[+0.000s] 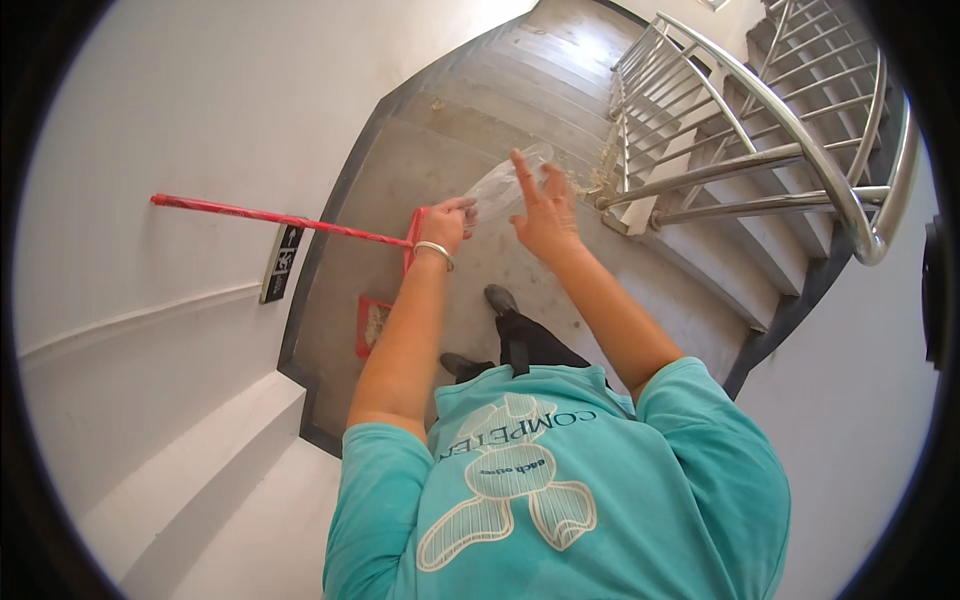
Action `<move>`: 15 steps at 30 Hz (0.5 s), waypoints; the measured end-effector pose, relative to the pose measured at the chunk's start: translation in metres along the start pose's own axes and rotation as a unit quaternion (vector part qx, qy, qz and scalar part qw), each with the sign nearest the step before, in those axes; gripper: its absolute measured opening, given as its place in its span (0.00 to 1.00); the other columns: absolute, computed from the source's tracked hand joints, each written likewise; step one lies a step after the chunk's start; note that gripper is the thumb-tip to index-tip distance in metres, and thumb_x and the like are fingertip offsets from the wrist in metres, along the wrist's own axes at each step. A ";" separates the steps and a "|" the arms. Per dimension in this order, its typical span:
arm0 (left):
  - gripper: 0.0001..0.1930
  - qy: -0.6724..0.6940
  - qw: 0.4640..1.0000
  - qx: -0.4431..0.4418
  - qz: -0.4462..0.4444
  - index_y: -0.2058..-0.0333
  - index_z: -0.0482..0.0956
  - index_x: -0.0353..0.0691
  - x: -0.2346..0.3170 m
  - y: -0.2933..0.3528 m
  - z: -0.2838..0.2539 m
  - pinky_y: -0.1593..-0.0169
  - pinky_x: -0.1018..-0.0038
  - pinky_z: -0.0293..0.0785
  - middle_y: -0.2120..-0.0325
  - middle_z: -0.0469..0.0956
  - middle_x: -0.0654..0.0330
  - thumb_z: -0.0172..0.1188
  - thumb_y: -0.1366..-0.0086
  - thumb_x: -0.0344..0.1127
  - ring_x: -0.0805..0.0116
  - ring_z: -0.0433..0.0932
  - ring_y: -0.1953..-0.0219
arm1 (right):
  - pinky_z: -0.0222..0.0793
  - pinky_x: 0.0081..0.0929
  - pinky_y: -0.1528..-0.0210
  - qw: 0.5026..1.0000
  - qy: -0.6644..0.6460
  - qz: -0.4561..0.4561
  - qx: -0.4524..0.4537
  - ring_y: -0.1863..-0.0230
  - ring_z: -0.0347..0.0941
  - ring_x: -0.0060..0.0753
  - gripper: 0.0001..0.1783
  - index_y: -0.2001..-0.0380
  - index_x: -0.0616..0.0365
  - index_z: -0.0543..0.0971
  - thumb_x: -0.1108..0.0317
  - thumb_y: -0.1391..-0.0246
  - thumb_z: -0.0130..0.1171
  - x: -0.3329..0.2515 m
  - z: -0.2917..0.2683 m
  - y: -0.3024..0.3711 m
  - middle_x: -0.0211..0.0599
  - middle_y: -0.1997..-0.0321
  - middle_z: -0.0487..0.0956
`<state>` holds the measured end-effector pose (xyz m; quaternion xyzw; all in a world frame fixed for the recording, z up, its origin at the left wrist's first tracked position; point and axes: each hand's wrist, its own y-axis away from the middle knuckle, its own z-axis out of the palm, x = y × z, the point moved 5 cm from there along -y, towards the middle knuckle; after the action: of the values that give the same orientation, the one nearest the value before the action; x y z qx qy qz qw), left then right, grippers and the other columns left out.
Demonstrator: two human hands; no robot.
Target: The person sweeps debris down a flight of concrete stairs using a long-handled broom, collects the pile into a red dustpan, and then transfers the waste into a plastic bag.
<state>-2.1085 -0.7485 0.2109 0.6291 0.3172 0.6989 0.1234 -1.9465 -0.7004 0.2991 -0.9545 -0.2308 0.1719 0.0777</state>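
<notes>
A clear plastic bag (492, 190) stretches between my two hands, above the landing. My left hand (447, 224), with a pale bangle at its wrist, has its fingers closed on the near end of the bag. My right hand (548, 212) overlaps the bag's far end; its index finger points out and its fingers are spread. A long red stick (285, 220) runs from the left wall to a red piece (413, 240) behind my left hand. Below it, a red dustpan (364, 328) with pale debris is partly covered by my left forearm.
Concrete steps (540, 75) lead off from the far end of the landing. A metal railing (730, 185) stands at the right beside more stairs (715, 255). A dark sign (283, 262) is low on the left white wall (170, 120). My shoes (501, 299) are on the landing.
</notes>
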 end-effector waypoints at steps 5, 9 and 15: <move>0.19 -0.025 0.998 -0.037 0.041 0.58 0.75 0.36 0.002 0.014 -0.014 0.65 0.76 0.73 0.67 0.77 0.59 0.39 0.45 0.25 0.69 0.77 0.67 | 0.64 0.38 0.54 0.995 0.052 0.004 -0.084 0.55 0.67 0.46 0.45 0.40 0.32 0.51 0.66 0.61 0.62 0.004 0.002 -0.010 0.46 0.47 0.60; 0.19 0.026 0.997 -0.067 0.039 0.52 0.70 0.38 -0.015 0.029 -0.013 0.61 0.75 0.72 0.61 0.74 0.58 0.41 0.42 0.29 0.70 0.74 0.60 | 0.69 0.32 0.62 0.966 -0.193 -0.035 -0.169 0.63 0.72 0.40 0.20 0.56 0.44 0.73 0.70 0.56 0.57 0.002 0.056 -0.003 0.41 0.58 0.71; 0.18 0.438 0.897 -0.021 -0.052 0.53 0.66 0.38 -0.046 0.059 0.013 0.57 0.72 0.70 0.60 0.72 0.58 0.47 0.38 0.43 0.67 0.72 0.60 | 0.68 0.24 0.66 0.895 -0.427 0.106 -0.065 0.66 0.72 0.36 0.13 0.65 0.56 0.77 0.78 0.56 0.51 -0.029 0.077 0.040 0.39 0.63 0.73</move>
<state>-2.0742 -0.8164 0.2090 0.2393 0.3566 0.9028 0.0214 -1.9824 -0.7434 0.2266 -0.8109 -0.1494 0.5551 -0.1094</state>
